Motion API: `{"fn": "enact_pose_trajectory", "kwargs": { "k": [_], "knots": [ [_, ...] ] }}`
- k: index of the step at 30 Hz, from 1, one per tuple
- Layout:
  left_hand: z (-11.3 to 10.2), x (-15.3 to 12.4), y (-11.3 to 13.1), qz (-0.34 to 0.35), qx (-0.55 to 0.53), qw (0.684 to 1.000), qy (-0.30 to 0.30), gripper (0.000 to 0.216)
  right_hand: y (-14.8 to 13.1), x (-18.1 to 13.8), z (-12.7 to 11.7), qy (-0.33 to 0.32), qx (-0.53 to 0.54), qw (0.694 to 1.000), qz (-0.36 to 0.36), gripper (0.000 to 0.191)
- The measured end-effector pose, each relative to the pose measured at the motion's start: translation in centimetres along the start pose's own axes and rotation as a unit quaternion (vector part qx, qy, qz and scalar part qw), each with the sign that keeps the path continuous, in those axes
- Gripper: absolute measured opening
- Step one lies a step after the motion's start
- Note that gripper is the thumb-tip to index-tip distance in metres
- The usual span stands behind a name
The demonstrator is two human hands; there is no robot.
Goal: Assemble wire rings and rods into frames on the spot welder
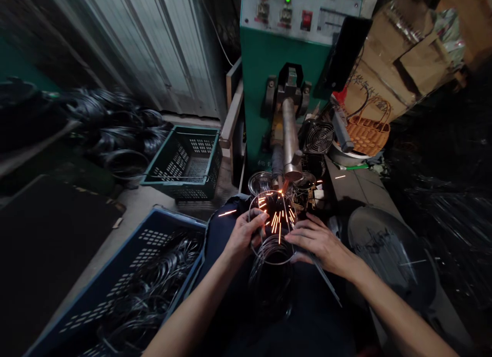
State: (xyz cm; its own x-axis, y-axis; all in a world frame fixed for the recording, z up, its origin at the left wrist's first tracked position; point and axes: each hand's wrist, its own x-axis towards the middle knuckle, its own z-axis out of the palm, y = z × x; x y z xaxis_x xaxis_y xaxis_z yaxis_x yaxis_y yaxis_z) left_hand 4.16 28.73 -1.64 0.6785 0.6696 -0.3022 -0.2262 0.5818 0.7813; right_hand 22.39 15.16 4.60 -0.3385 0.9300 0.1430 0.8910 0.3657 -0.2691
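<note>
My left hand (244, 235) is closed on the left side of a thin wire ring (269, 262), held up to the electrode (289, 141) of a green welding machine (282, 64). My right hand (321, 241) lies on the ring's right side, fingers curled over the wire and a thin metal rod (325, 277). Orange sparks (277, 213) spray from the joint just below the electrode tip. More wire rings hang below the held one, over my lap.
A blue plastic crate (115, 275) with several black wire rings sits at the lower left. A green crate (188, 159) stands behind it. Dark coils pile at the far left. A small fan (319, 136), a wicker basket (367, 134) and cardboard lie to the right.
</note>
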Motion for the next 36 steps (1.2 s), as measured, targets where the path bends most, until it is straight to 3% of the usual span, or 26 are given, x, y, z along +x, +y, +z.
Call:
{"fn": "enact_pose_trajectory", "kwargs": {
  "k": [7, 10, 13, 15, 18, 20, 22, 32, 36],
  "knots": [
    [-0.6, 0.5, 0.3, 0.002, 0.016, 1.0, 0.0, 0.033, 0.6, 0.2, 0.7, 0.005, 0.003, 1.0, 0.002, 0.042],
    [-0.8, 2.4, 1.7, 0.003, 0.033, 0.999, 0.022, 0.035, 2.4, 1.2, 1.5, 0.06, 0.012, 0.998, 0.01, 0.045],
    [-0.9, 5.5, 3.4, 0.025, 0.03, 0.999, 0.024, 0.036, 5.2, 2.8, 2.1, 0.156, 0.068, 0.984, 0.061, 0.049],
    [-1.1, 7.7, 4.2, 0.05, 0.025, 0.998, 0.014, 0.037, 7.3, 4.0, 2.6, 0.213, 0.154, 0.957, 0.125, 0.046],
    [-1.4, 10.5, 5.0, 0.084, 0.025, 0.996, -0.004, 0.037, 9.7, 5.8, 3.5, 0.251, 0.321, 0.883, 0.232, 0.037],
    [-1.7, 11.8, 5.3, 0.095, 0.026, 0.995, -0.009, 0.037, 10.6, 6.9, 4.1, 0.256, 0.396, 0.84, 0.268, 0.031],
    [-1.9, 12.6, 5.6, 0.101, 0.027, 0.994, -0.011, 0.037, 11.0, 7.9, 4.5, 0.263, 0.426, 0.822, 0.273, 0.03],
    [-2.7, 14.3, 5.5, 0.096, 0.026, 0.995, 0.0, 0.039, 11.0, 9.5, 4.3, 0.274, 0.429, 0.814, 0.279, 0.028],
    [-1.9, 12.3, 5.8, 0.09, 0.033, 0.995, 0.011, 0.036, 10.3, 9.1, 2.5, 0.278, 0.421, 0.815, 0.284, 0.032]
  ]
}}
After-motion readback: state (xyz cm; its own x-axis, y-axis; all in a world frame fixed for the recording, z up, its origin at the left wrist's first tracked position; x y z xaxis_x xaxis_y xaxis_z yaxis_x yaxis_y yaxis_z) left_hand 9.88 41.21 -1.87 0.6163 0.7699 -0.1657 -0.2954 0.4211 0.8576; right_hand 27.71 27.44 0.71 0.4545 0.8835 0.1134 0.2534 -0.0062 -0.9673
